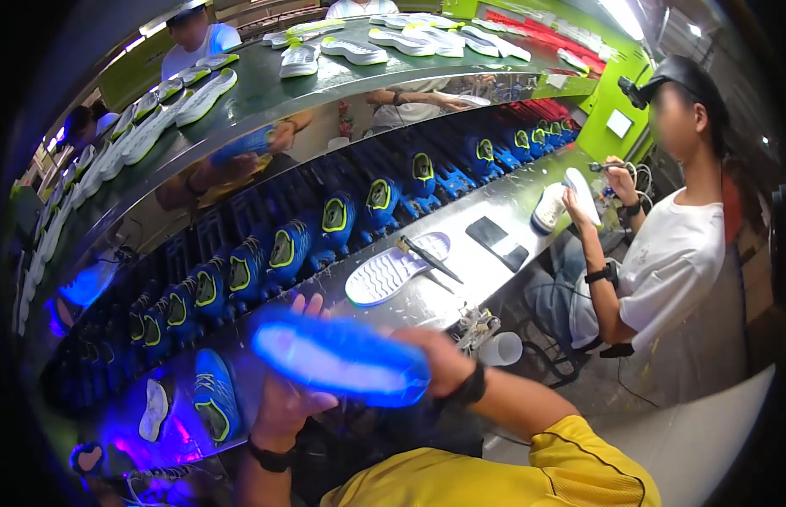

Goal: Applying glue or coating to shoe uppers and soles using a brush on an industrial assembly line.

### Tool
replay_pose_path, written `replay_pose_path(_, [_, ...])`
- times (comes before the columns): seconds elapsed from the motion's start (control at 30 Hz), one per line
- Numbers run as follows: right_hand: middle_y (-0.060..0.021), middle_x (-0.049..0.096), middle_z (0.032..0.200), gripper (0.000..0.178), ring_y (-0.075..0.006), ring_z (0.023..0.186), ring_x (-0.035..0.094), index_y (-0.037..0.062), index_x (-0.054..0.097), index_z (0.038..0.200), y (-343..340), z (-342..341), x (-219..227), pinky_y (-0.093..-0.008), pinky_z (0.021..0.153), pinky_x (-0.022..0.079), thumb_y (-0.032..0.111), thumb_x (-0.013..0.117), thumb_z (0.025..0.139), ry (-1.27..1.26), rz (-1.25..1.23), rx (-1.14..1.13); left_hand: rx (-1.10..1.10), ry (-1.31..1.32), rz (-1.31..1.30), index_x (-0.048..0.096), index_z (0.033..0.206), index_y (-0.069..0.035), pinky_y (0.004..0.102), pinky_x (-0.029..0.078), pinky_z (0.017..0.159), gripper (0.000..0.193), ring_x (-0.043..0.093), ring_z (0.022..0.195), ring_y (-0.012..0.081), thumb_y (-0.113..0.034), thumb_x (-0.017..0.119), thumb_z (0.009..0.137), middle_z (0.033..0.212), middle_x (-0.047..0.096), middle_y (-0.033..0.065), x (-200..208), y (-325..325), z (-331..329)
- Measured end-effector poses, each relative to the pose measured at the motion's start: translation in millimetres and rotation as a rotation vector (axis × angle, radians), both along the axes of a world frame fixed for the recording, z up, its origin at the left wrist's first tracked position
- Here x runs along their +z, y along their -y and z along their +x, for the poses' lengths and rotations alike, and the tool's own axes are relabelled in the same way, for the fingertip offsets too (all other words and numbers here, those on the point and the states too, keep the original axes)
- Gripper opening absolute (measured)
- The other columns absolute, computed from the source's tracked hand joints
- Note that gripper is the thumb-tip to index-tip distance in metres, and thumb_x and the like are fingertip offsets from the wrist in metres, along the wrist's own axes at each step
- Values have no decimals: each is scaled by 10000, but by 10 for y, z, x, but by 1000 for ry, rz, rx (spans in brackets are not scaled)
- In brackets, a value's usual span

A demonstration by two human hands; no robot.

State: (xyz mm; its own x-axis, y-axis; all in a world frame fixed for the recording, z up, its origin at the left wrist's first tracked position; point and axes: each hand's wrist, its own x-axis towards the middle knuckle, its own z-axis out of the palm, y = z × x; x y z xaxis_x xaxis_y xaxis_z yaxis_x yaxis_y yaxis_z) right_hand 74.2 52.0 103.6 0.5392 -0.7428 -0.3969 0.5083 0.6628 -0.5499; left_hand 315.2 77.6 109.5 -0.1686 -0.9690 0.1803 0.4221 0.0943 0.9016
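Observation:
In front of me I hold a blue shoe upper (351, 355), its pale underside turned up toward me; motion blurs it a little. My left hand (283, 401) wraps around its left part, with fingertips showing past the far edge and the thumb at the near edge. At the right end, my right hand (439, 359) grips the same upper, its fingers partly hidden behind it. Beyond my hands a white shoe sole (384, 275) lies on the metal bench, a dark-handled brush (431, 258) resting across it.
A row of blue shoes (292, 245) lines the back of the bench (444, 313). Another blue shoe (214, 393) and a pale sole (155, 410) lie at left under violet light. Soles (355, 51) cover the upper shelf. A white cup (500, 348) and a seated co-worker (672, 245) are right.

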Motion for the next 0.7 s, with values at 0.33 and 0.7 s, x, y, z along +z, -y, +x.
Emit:
replay_pose_path(0.33, [-215, 656, 1066, 398, -419, 1020, 640, 5, 606, 1148, 892, -110, -863, -517, 861, 518, 161, 779, 825, -2012, -1118, -411, 671, 699, -247, 550, 1415, -20, 452, 494, 1112, 931, 605, 1283, 283, -213, 1036, 645, 1400, 603, 133, -236, -819, 833])
replay_pose_path(0.7, [-243, 651, 978, 218, -458, 951, 631, 2, 621, 1006, 1358, -702, -1321, -544, 833, 519, 131, 712, 856, -2183, -1115, -211, 812, 940, -318, 619, 1336, -49, 456, 510, 1070, 803, 643, 1224, 353, -129, 1008, 638, 1309, 664, 160, -594, -825, 1151])
